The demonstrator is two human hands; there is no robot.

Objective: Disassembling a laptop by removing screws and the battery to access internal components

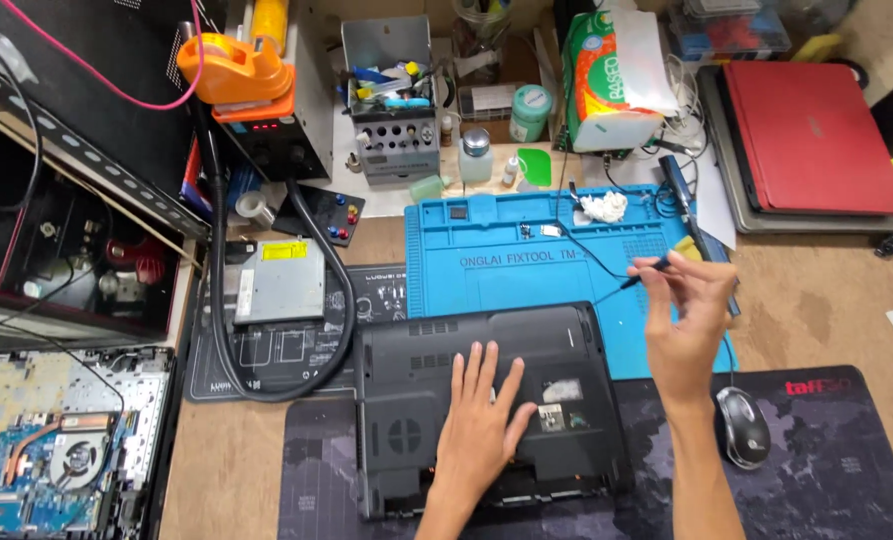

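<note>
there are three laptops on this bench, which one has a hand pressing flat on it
The black laptop lying bottom-up in the middle, under the left hand. The red laptop sits closed at the far right; the opened laptop at left shows its fan.

Green-orange tissue pack (606, 85) behind blue mat (486, 270)

Bright, even overhead light; soft short shadow under the left hand (481, 420) on the black laptop base (486, 420). Mild glare on the red laptop lid (811, 135), far right of the right hand (681, 320). Slight motion blur at the fingertips; edges bowed by wide-angle distortion, dark upper-left corner.
</note>
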